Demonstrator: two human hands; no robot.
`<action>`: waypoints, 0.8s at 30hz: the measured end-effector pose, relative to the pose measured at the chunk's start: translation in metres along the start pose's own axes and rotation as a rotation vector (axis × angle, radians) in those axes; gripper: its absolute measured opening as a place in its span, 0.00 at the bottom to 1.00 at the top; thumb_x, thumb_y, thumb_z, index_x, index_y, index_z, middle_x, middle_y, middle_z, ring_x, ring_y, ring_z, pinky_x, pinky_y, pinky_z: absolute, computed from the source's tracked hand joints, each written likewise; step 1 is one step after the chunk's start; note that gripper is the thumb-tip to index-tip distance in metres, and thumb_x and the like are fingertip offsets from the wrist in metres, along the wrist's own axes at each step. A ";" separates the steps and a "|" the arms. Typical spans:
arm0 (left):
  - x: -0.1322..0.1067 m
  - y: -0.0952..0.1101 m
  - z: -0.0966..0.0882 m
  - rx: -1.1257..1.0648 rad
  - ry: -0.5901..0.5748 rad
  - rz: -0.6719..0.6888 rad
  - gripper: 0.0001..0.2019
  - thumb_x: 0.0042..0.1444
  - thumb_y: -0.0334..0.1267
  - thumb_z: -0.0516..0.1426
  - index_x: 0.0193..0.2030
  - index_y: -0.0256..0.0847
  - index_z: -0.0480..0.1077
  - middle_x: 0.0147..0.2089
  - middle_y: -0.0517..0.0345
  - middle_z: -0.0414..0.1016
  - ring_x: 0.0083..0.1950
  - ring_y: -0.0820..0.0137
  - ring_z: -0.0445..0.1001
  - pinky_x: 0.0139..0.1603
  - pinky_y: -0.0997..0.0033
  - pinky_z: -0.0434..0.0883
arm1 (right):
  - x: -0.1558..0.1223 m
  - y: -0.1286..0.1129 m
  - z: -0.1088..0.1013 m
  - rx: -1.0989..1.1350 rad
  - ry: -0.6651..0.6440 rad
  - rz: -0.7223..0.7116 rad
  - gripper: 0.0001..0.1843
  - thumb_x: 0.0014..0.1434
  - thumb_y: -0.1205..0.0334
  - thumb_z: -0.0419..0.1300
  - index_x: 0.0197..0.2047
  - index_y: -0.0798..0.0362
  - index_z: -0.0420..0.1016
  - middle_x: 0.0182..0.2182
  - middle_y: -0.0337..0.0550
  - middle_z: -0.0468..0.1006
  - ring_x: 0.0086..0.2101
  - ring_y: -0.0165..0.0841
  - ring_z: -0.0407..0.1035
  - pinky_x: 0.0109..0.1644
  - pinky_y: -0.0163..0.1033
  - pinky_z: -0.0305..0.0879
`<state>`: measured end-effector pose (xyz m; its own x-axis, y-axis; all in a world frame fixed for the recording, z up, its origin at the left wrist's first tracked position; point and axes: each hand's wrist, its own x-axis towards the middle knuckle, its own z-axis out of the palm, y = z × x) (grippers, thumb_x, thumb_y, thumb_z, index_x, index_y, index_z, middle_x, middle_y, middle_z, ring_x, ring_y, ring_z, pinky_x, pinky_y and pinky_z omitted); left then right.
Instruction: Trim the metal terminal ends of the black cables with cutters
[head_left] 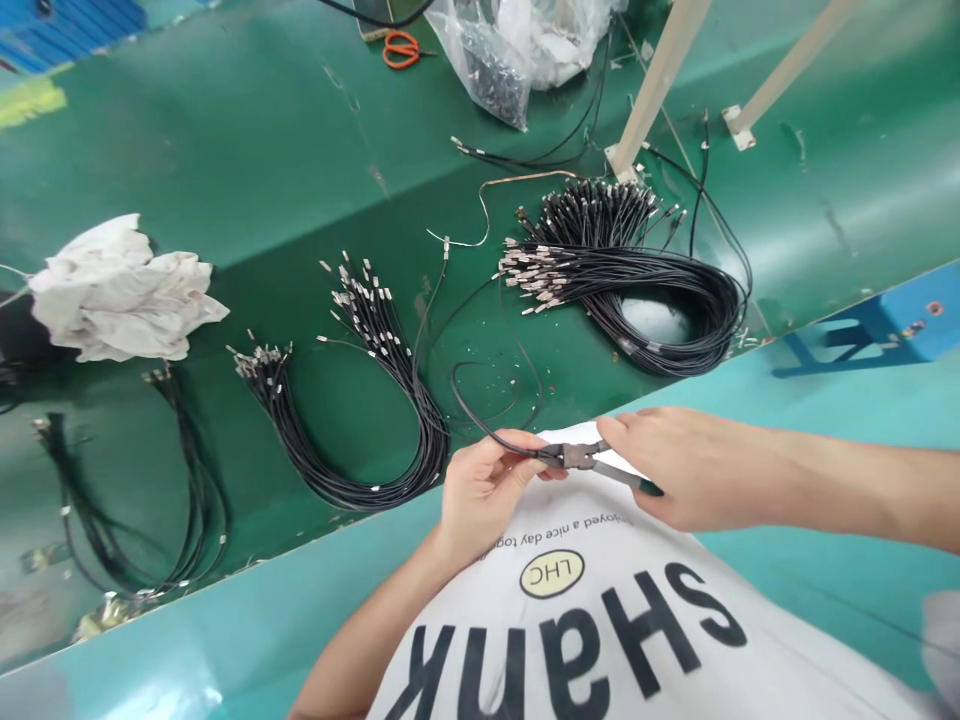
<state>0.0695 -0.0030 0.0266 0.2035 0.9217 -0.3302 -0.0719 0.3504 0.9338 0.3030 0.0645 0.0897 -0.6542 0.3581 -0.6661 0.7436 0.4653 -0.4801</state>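
My left hand [491, 487] pinches a thin black cable [474, 415] near its end, in front of my shirt. The handles of a pair of pliers [579, 457] are gripped in my right hand [679, 465]. The plier jaws meet the cable end at my left fingertips; whether they are closed on it cannot be made out. From my left hand the cable loops back over the green table. Beyond my hands lies a large coiled bundle of black cables [675, 300] with metal ends. A smaller U-shaped cable bundle [360, 490] rests to the left.
Further left are more black cables [196, 480] and a crumpled white cloth [124, 290]. Orange-handled scissors [402, 50] and a clear plastic bag [510, 60] of small parts lie at the back. Two pale posts [660, 85] rise from the green table [262, 240].
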 end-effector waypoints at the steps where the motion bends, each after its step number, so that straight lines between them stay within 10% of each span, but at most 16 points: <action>1: -0.001 -0.001 0.000 -0.008 0.004 -0.010 0.03 0.64 0.32 0.61 0.43 0.36 0.73 0.37 0.52 0.85 0.37 0.64 0.86 0.42 0.66 0.83 | 0.000 0.000 0.000 0.014 -0.011 -0.006 0.10 0.55 0.68 0.54 0.43 0.54 0.64 0.34 0.47 0.77 0.33 0.44 0.73 0.30 0.42 0.52; 18: 0.004 -0.005 -0.006 0.014 -0.076 0.042 0.11 0.69 0.42 0.55 0.46 0.36 0.73 0.35 0.50 0.83 0.38 0.66 0.82 0.45 0.64 0.77 | 0.013 0.002 0.019 0.119 0.101 -0.024 0.08 0.56 0.69 0.54 0.40 0.50 0.61 0.32 0.44 0.77 0.27 0.38 0.70 0.28 0.41 0.50; 24: 0.004 -0.017 0.000 -0.005 0.067 0.028 0.20 0.68 0.55 0.53 0.38 0.39 0.73 0.27 0.56 0.75 0.27 0.70 0.71 0.32 0.68 0.70 | 0.017 -0.007 0.025 0.216 0.132 0.005 0.10 0.57 0.66 0.55 0.39 0.48 0.56 0.34 0.43 0.78 0.29 0.38 0.71 0.30 0.40 0.54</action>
<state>0.0718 -0.0051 0.0089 0.1359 0.9403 -0.3121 -0.0821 0.3246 0.9423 0.2904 0.0476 0.0673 -0.6522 0.4695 -0.5951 0.7498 0.2843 -0.5974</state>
